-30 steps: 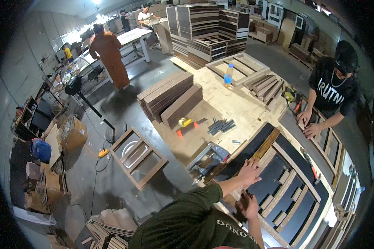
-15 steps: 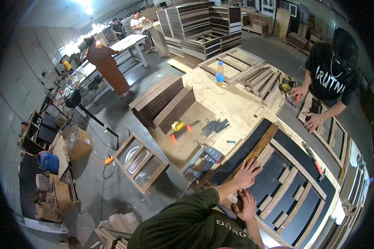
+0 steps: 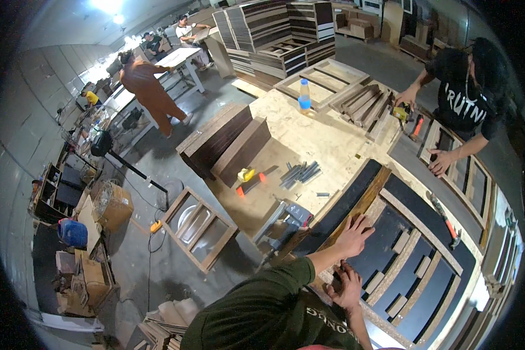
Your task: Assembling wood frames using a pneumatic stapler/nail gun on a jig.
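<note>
A wooden frame (image 3: 424, 228) with crosswise slats and small blocks lies on a dark panel (image 3: 386, 223), with a brown wood strip (image 3: 356, 210) along its left side. My left hand (image 3: 354, 236) rests on the frame's left rail, open, its fingers stretched toward the right. Just nearer to me, my right hand (image 3: 349, 287) is closed over the rail's near end, its fingers curled and their tips partly hidden. Left of the panel lies a grey and black nail gun (image 3: 297, 214). On the panel's right side is a hammer (image 3: 449, 226) with an orange handle.
Metal fastener strips (image 3: 300, 174), a yellow tape measure (image 3: 245, 175), boards (image 3: 239, 149) and a bottle (image 3: 304, 96) stand or lie on the table. Across it, a co-worker (image 3: 464, 99) handles another frame (image 3: 466, 184). A small frame (image 3: 199, 230) leans at the table's left.
My left hand has shifted slightly along the rail and its fingers have drawn closer together. My right hand stays at the near end. The co-worker's hand has moved off the orange-handled tool.
</note>
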`<state>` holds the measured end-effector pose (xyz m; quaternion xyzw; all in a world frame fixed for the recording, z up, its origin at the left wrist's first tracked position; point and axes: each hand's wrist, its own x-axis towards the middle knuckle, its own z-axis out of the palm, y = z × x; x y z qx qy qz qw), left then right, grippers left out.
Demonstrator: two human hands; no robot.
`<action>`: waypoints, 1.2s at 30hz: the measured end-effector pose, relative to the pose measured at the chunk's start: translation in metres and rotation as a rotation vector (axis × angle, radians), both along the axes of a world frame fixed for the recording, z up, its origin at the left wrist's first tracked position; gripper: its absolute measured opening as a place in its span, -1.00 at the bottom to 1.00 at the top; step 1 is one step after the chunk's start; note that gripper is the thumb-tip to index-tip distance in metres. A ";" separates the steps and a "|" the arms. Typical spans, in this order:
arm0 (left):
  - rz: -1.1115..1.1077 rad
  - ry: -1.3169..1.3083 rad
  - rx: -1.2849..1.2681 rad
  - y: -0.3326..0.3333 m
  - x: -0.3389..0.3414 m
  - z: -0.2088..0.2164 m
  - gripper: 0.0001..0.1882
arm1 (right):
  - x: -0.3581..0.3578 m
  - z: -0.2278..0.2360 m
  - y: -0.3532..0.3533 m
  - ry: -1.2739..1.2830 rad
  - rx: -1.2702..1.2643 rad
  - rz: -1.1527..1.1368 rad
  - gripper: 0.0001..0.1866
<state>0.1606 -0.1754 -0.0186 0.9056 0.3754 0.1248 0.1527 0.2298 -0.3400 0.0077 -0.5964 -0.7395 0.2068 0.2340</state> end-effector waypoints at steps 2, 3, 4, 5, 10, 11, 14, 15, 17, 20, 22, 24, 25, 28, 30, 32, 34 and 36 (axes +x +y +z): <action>-0.007 0.015 -0.018 -0.004 0.000 0.002 -0.37 | 0.001 0.002 -0.003 -0.002 0.011 -0.006 -0.35; -0.016 0.030 -0.031 -0.006 0.000 0.002 -0.36 | 0.001 0.002 -0.007 -0.001 0.000 -0.006 -0.35; -0.021 0.027 -0.040 -0.006 0.002 0.004 -0.36 | 0.002 0.001 -0.008 -0.002 0.006 -0.012 -0.34; -0.026 0.011 -0.035 -0.008 0.004 0.005 -0.35 | 0.003 0.001 -0.009 -0.002 0.009 -0.023 -0.34; 0.018 0.149 0.083 -0.001 0.012 0.024 -0.41 | 0.009 -0.003 -0.003 -0.006 -0.003 -0.024 -0.37; -0.031 0.182 0.146 0.009 0.011 0.033 -0.49 | 0.010 -0.002 0.003 0.011 -0.033 -0.019 -0.38; -0.048 -0.046 0.183 0.011 -0.011 0.044 -0.48 | 0.013 0.008 0.008 0.037 -0.027 0.036 -0.22; -0.039 -0.041 0.045 0.021 -0.014 0.008 -0.34 | 0.015 0.006 0.016 0.058 -0.090 0.035 -0.20; -0.041 -0.077 0.063 0.016 -0.020 -0.009 -0.31 | 0.021 -0.003 0.012 0.105 -0.096 0.026 -0.18; -0.065 -0.091 0.116 0.009 -0.023 -0.015 -0.33 | 0.023 -0.005 0.005 0.085 -0.082 0.033 -0.20; -0.057 -0.089 0.119 0.003 -0.022 -0.015 -0.35 | 0.021 -0.002 0.001 0.064 -0.064 0.028 -0.21; -0.039 -0.084 0.126 -0.002 -0.023 -0.014 -0.37 | 0.019 -0.001 -0.004 0.049 -0.081 0.032 -0.21; -0.029 -0.077 0.132 -0.004 -0.023 -0.013 -0.38 | 0.018 0.000 -0.005 0.035 -0.092 0.031 -0.22; -0.012 -0.063 0.124 -0.009 -0.023 -0.013 -0.38 | 0.018 -0.001 -0.008 -0.011 -0.082 0.041 -0.24; -0.005 -0.055 0.109 -0.012 -0.022 -0.014 -0.39 | 0.018 0.000 -0.009 -0.007 -0.093 0.052 -0.26; 0.001 -0.049 0.120 -0.009 -0.020 -0.015 -0.39 | 0.018 -0.003 -0.005 -0.005 -0.099 0.059 -0.27; -0.006 -0.041 0.109 -0.006 -0.017 -0.015 -0.39 | 0.019 -0.009 -0.001 0.036 -0.058 0.063 -0.30; -0.009 -0.044 0.092 0.000 -0.013 -0.014 -0.39 | 0.021 -0.010 0.007 0.026 -0.075 0.063 -0.31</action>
